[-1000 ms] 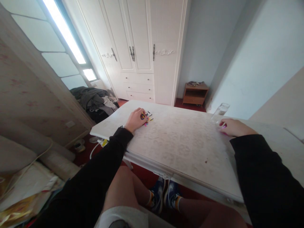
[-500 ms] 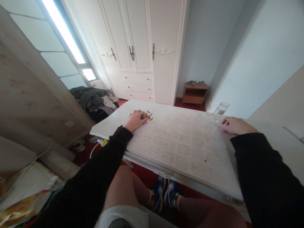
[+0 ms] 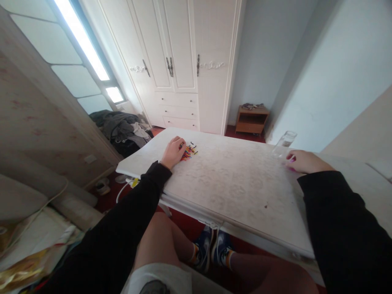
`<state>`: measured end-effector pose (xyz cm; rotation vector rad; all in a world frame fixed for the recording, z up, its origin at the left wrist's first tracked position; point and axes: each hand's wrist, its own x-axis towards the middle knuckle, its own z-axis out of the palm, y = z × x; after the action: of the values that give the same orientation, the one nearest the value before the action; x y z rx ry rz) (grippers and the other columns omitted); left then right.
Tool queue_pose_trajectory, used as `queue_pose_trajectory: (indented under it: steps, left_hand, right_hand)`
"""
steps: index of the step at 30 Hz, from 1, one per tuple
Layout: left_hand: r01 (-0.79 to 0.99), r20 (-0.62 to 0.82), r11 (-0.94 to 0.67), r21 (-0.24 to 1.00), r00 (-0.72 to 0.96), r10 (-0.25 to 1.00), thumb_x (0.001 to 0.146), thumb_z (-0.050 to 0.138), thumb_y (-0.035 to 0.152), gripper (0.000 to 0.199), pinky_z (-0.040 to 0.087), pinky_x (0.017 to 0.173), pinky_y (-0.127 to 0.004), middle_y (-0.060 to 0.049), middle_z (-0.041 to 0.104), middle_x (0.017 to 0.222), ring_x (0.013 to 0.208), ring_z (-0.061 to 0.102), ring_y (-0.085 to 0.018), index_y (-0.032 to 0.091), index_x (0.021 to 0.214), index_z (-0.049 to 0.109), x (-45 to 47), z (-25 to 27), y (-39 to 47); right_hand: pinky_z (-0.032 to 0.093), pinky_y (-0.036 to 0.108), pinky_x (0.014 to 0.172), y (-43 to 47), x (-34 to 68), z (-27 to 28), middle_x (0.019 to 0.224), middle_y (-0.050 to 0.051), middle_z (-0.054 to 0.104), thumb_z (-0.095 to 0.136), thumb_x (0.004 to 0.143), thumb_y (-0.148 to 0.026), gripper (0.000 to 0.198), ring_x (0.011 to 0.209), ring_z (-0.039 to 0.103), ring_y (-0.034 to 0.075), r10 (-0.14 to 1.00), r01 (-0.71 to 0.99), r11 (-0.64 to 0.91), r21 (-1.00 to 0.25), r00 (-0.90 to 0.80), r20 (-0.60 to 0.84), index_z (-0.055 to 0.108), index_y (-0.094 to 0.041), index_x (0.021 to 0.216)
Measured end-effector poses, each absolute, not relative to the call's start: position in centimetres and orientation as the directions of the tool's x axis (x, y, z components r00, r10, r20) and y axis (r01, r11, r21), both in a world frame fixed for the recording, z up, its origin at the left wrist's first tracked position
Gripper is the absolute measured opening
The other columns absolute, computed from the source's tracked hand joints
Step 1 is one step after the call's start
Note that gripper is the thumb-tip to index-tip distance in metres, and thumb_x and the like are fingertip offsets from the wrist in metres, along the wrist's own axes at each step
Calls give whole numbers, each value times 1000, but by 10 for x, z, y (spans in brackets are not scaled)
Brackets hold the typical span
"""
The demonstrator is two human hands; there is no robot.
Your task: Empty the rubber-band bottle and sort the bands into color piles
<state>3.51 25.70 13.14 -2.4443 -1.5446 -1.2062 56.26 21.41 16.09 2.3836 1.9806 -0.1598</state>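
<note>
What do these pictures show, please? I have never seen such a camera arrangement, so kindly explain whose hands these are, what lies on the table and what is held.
There is no machine here. One camera, worn on a person's head, takes every picture, looking forward and down, so you see the wearer's own two bare hands. On the white table lie small, colourful pieces in a loose pile. The left hand is at the pile, covering part of it; whether it holds any piece is hidden. The right hand is beside a clear glass jar. Something pink shows at its fingers, too blurred to name.
</note>
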Motion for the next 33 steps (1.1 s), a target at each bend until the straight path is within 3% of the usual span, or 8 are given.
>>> queue_pose_trajectory:
  steps: [6, 12, 21, 26, 33]
  left_hand:
    - [762, 613, -519, 387, 208, 762, 103, 48, 31, 23, 51, 95, -40, -9, 68, 100, 97, 66, -25, 20, 96, 68, 34, 131, 256]
    - [788, 520, -490, 374, 259, 814, 105, 43, 39, 39, 51, 107, -40, -12, 76, 117, 113, 70, -27, 18, 110, 76, 33, 129, 256]
    - [875, 328, -428, 228, 345, 879, 98, 54, 33, 40, 48, 116, -43, -11, 76, 134, 126, 68, -31, 21, 127, 77, 34, 125, 260]
    - [872, 322, -427, 239, 344, 882, 99, 51, 30, 40, 47, 118, -43, -12, 75, 136, 127, 67, -31, 20, 128, 77, 34, 125, 259]
    - [864, 377, -434, 257, 324, 868, 97, 54, 34, 30, 52, 107, -43, -12, 76, 118, 114, 68, -30, 20, 111, 77, 35, 126, 258]
  right_hand:
    - [49, 31, 77, 215, 565, 159, 105, 14, 78, 72, 86, -22, 30, 87, 71, 25, 982, 985, -172, -30, 169, -80, 72, -14, 115]
    - [48, 31, 76, 216, 566, 158, 105, 15, 78, 71, 86, -23, 28, 86, 71, 25, 986, 988, -155, -11, 153, -70, 72, -15, 113]
    - [49, 31, 75, 214, 564, 161, 104, 15, 78, 73, 84, -25, 32, 84, 71, 25, 984, 986, -165, -36, 162, -80, 72, -14, 114]
    - [48, 32, 75, 217, 567, 158, 106, 16, 78, 74, 84, -29, 36, 87, 71, 26, 987, 988, -151, -21, 149, -68, 71, -14, 117]
    - [48, 33, 76, 218, 569, 156, 105, 16, 78, 74, 85, -33, 36, 87, 71, 27, 989, 990, -142, -24, 140, -49, 71, -15, 115]
